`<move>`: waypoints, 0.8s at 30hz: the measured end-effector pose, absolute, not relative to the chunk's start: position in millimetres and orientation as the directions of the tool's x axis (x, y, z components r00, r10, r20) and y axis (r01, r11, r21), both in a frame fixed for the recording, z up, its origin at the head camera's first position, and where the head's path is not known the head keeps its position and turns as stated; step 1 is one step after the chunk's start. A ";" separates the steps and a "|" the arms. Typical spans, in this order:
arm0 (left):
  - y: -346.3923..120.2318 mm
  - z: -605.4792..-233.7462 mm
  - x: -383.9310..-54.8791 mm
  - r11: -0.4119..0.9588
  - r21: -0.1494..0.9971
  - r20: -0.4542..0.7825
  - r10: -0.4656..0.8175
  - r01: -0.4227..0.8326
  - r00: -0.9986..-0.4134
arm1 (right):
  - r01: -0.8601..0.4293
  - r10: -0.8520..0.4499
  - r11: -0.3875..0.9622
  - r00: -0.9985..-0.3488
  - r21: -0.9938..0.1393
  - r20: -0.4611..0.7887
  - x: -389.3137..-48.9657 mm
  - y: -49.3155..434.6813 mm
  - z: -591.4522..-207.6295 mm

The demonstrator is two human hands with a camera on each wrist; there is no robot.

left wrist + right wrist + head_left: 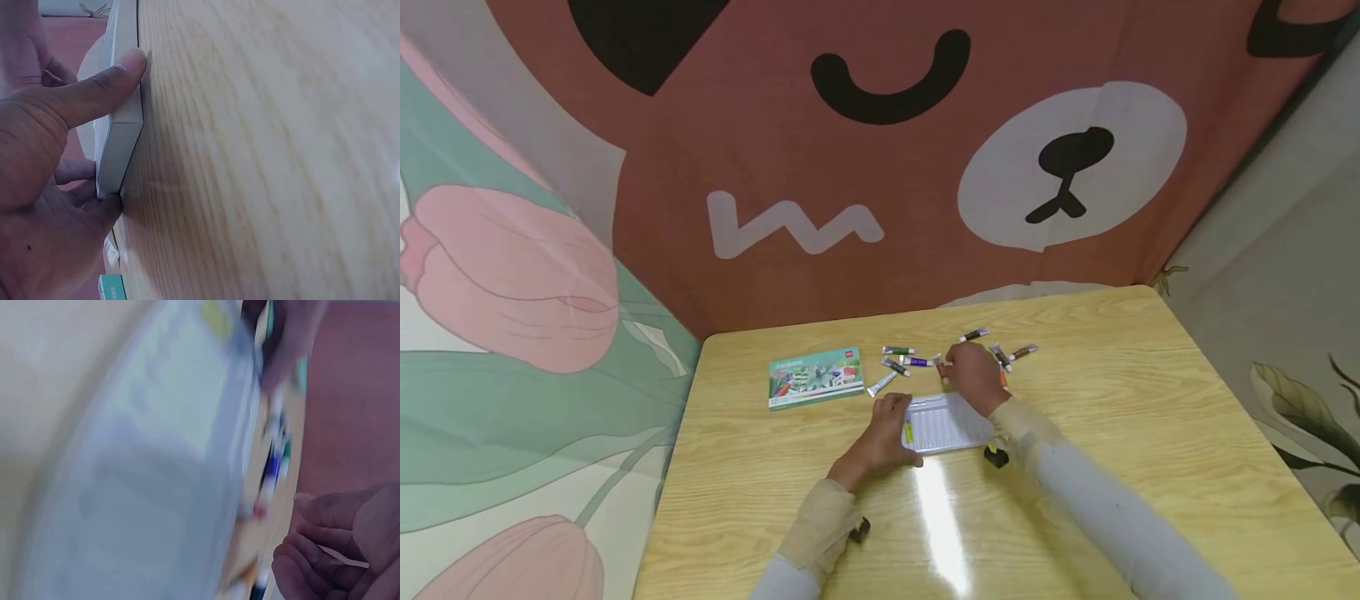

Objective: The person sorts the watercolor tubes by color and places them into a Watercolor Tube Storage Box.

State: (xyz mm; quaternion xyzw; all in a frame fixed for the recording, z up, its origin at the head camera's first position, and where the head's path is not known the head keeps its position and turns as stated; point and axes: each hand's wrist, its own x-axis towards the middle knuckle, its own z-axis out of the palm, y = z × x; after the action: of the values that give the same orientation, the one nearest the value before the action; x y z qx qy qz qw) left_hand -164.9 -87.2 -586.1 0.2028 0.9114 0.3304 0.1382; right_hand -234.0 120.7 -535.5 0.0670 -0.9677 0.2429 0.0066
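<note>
A white ribbed plastic tray [951, 423] lies on the table, with one small yellow paint tube [908, 432] at its left end. My left hand [886, 433] holds the tray by that end; in the left wrist view the thumb [103, 94] presses the tray's side wall [122, 144] and the fingers reach round its corner. Over the tray's far right side is my right hand [973, 375], close to a red-ended tube [937, 361]. The right wrist view shows that hand's fingers [312, 559] loosely bent, with no thing visible between them.
Several paint tubes lie scattered behind the tray, among them a purple one [916, 362], a green one [898, 350], a black one [974, 334] and a brown one [1024, 352]. A green illustrated paint box [816, 379] lies left of them. A printed curtain [775, 283] hangs behind the table.
</note>
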 end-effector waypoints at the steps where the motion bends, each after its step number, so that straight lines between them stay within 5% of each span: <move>1: -87.2 -585.8 -165.0 0.702 0.656 -0.119 0.460 0.278 -0.880 | -0.127 -0.120 0.881 -0.992 -0.456 0.045 -241.3 126.5 -536.1; 9: -85.7 -583.6 -165.5 0.698 0.662 -0.126 0.462 0.272 -0.878 | -0.113 -0.104 0.926 -0.994 -0.360 0.044 -276.5 150.3 -550.5; 24: -85.3 -582.8 -165.8 0.728 0.629 -0.135 0.449 0.274 -0.883 | -0.055 -0.066 0.938 -0.998 -0.343 -0.020 -287.2 139.5 -562.7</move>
State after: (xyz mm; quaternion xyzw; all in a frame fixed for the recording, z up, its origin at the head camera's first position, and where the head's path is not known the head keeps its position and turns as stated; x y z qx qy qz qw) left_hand -165.8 -85.3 -582.8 0.1969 0.9188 0.3120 0.1403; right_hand -287.2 139.5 -562.7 0.0308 -0.9842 0.1737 -0.0156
